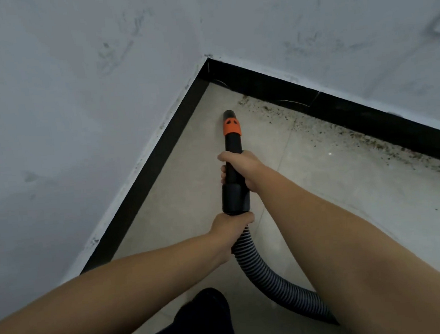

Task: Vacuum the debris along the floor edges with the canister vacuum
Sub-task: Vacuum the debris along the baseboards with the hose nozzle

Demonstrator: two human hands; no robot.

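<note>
Tiled corner floor [189, 196], debris [343, 132] along baseboard [368, 111].

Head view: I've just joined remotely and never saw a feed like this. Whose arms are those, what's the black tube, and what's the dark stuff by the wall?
There is one picture, from a camera worn on a person's head, looking down at a room corner. No robot here: the arms are the person's own. The right hand grips the black vacuum wand, which has an orange collar near its tip. The left hand holds where the wand joins the ribbed hose, which curves back towards the person. The nozzle points into the corner, over pale floor tiles. The dark specks are debris, strewn along the black baseboard on the right. The left edge looks mostly clean.
</note>
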